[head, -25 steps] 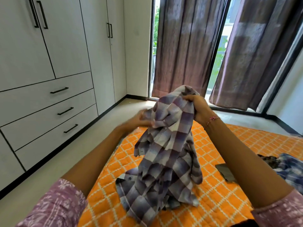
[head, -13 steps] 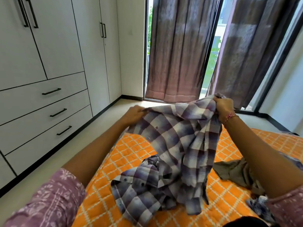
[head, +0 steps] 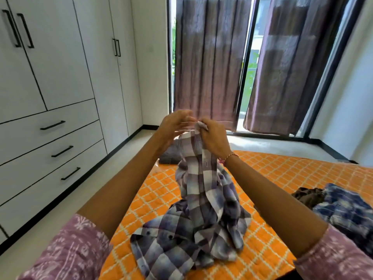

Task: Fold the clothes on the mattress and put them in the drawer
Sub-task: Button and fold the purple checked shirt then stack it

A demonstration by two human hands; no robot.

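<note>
A purple and white checked shirt (head: 201,209) hangs in a bunch from my right hand (head: 214,138), which grips its top edge above the orange quilted mattress (head: 282,174); the shirt's lower part lies crumpled on the mattress. My left hand (head: 173,126) is blurred, just left of the right hand, with fingers spread and touching or nearly touching the same edge. Three shut drawers (head: 50,150) with black handles sit in the white wardrobe on the left.
A blue patterned garment (head: 351,211) and a dark brown one (head: 308,197) lie at the mattress's right. Another greyish garment (head: 171,154) lies behind my hands. Bare floor (head: 121,162) runs between mattress and wardrobe. Curtains (head: 207,67) hang ahead.
My hands came together from holding the shirt spread wide. The shirt is now bunched under my right hand, and my left hand has let go of its corner or is shifting its hold.
</note>
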